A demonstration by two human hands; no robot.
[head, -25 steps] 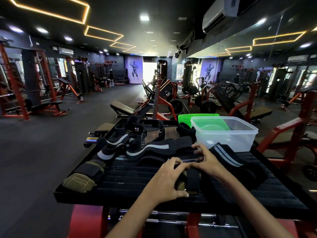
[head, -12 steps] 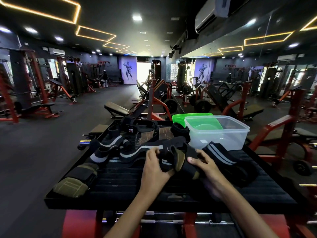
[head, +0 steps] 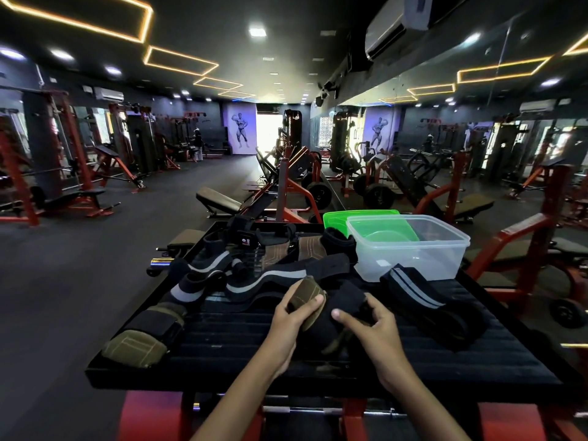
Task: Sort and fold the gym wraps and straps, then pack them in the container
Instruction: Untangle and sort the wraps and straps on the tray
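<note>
At desk [head: 477,361] centre, now lifted off the padding, folding olive-and-black wrist wrap [head: 307,296], left grip [head: 294,316] pinching its pad, right grip [head: 370,326] curling round its black strap, clear container [head: 410,249] unfilled.

Ribbed, matt black padded bench top [head: 397,354]. Translucent, glossy clear plastic container [head: 410,253]; glossy green plastic lid [head: 337,219] behind. Matt olive-and-black woven cloth wrap [head: 307,299], stitched. Matt black cloth strap with grey stripes [head: 423,294]. Olive stitched cloth pad [head: 135,346], coarse weave. Painted red metal frame [head: 515,249], semi-gloss.
</note>
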